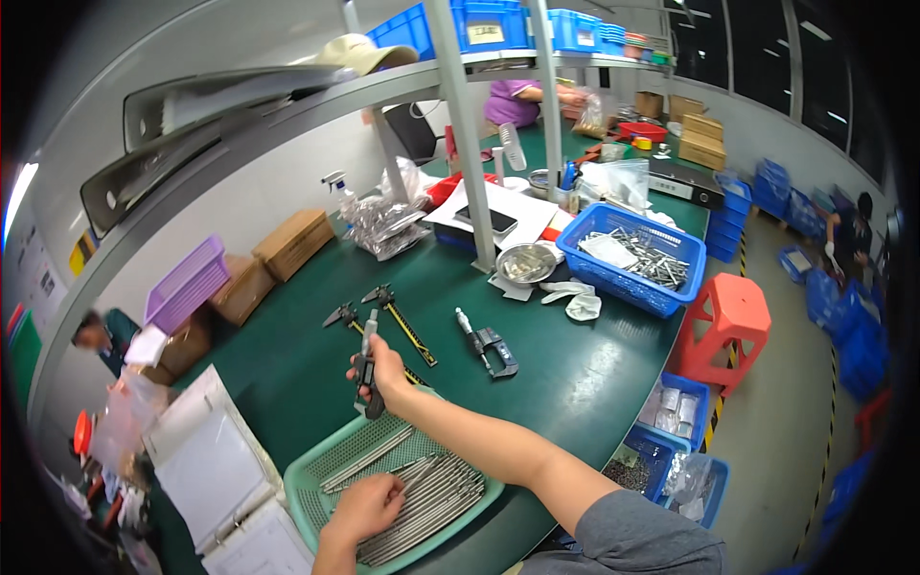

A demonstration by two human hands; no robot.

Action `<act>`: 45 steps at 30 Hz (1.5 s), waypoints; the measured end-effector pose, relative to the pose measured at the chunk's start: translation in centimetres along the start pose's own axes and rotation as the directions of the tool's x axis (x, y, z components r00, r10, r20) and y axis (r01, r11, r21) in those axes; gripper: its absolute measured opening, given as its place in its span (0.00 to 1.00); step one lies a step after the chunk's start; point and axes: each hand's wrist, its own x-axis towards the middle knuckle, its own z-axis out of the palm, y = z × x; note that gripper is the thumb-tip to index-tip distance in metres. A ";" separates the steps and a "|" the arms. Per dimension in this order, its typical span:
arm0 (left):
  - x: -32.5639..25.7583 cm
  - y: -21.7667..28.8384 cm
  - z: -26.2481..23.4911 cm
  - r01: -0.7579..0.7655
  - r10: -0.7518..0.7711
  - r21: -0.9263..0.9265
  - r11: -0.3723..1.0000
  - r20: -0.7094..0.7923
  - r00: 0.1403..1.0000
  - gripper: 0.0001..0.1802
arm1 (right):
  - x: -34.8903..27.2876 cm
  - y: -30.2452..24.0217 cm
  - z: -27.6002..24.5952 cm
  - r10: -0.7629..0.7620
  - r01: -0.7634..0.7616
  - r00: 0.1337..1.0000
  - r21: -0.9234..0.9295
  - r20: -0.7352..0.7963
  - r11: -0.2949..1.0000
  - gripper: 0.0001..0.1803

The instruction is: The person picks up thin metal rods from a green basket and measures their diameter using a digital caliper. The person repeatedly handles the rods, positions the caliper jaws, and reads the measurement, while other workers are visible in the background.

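My right hand (pixel 387 372) grips a digital micrometer (pixel 371 331) upright above the near side of the green table, fingers wrapped round its dark body. My left hand (pixel 364 508) reaches into a light green mesh basket (pixel 307 479). Its fingers are curled together against the thin metal rods (pixel 436 508) lying there side by side; whether they pinch one is hidden. Beyond my right hand lie a caliper with a yellow-marked beam (pixel 410 331) and another caliper (pixel 343 314). A second digital micrometer (pixel 489 345) rests to their right.
An open ring binder (pixel 216 470) lies left of the basket. Farther right stand a blue basket of metal parts (pixel 628 287), a metal bowl (pixel 526 263) and white gloves (pixel 577 300). Shelf posts (pixel 465 134) rise from the table. A red stool (pixel 724 331) stands beside it; other people work nearby.
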 end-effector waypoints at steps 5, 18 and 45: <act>0.2 0.2 0.3 -0.109 0.108 0.023 0.994 0.037 0.993 0.09 | 0.3 -0.2 -0.3 0.030 -0.030 0.999 -0.019 -0.023 0.999 0.26; -1.4 2.1 -1.1 -0.195 0.195 0.005 0.981 -0.012 0.981 0.07 | 1.1 -0.4 -0.2 0.114 -0.114 0.993 -0.053 -0.006 0.992 0.27; -1.7 -4.6 -5.1 -0.692 -0.765 -0.676 0.255 -0.578 0.283 0.10 | -6.2 -0.1 4.0 0.099 0.232 0.831 -0.503 0.547 0.832 0.12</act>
